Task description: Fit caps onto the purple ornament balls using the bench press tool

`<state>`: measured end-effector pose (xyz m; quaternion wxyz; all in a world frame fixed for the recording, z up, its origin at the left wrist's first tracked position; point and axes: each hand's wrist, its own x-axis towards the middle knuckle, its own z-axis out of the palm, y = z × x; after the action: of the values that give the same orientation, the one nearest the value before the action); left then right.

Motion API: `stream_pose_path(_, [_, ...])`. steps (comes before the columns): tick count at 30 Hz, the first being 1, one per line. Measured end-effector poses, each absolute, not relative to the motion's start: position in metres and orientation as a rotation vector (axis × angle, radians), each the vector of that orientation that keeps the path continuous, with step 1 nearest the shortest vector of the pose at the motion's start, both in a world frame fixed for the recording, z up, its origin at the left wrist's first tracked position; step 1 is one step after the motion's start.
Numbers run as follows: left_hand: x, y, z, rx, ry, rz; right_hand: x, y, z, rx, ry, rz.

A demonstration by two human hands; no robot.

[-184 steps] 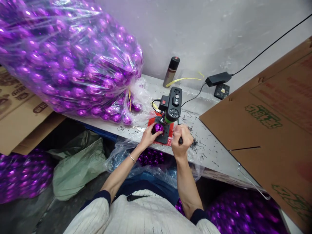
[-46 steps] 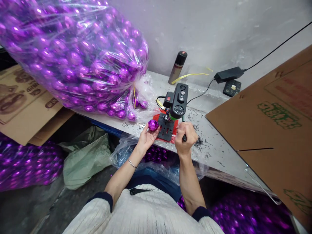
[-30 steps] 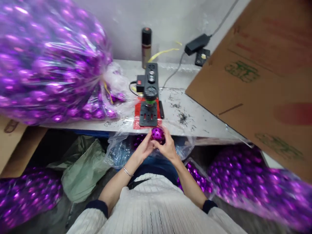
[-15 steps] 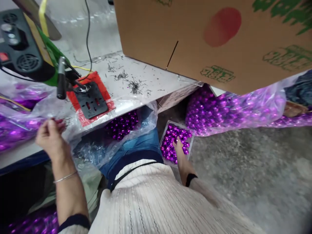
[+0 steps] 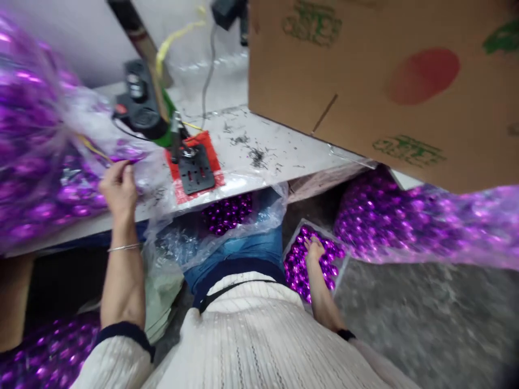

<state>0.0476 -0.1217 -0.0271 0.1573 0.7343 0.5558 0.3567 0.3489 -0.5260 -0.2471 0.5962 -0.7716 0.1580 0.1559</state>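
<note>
"Shiny purple baubles: located where?"
"In the clear plastic bin, by the right hand. Cannot tell whether gripping one or let go."
"And on the left?"
"Near the bulging plastic bag, a curled left hand; cannot tell whether pinching anything."
"Best handling?"
"Lift one with fingertips only; probably easy to scuff."

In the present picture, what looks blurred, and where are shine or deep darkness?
Head view: the large bag at left and the black machine look smeared, the knit top clearer; head view: glints dot the purple balls around the right hand; head view: deep darkness under the table's left side.
</note>
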Motion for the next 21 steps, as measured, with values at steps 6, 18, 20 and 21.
stream_pose_path(6, [0.061, -0.099, -0.042, 2.113, 1.470, 1.032, 0.336, -0.417, -0.158, -1.693, -0.477, 0.203])
stream_pose_path(18, [0.032, -0.045, -0.037, 2.228, 1.821, 0.597, 0.287, -0.284, -0.040, -1.225, -1.421, -0.303])
stream_pose_path(20, [0.033, -0.032, -0.037, 2.229, 1.885, 0.421, 0.283, -0.275, -0.036, -1.212, -1.437, -0.346])
stream_pose_path(21, [0.035, -0.027, -0.037, 2.234, 1.873, 0.420, 0.282, -0.272, -0.035, -1.211, -1.440, -0.355])
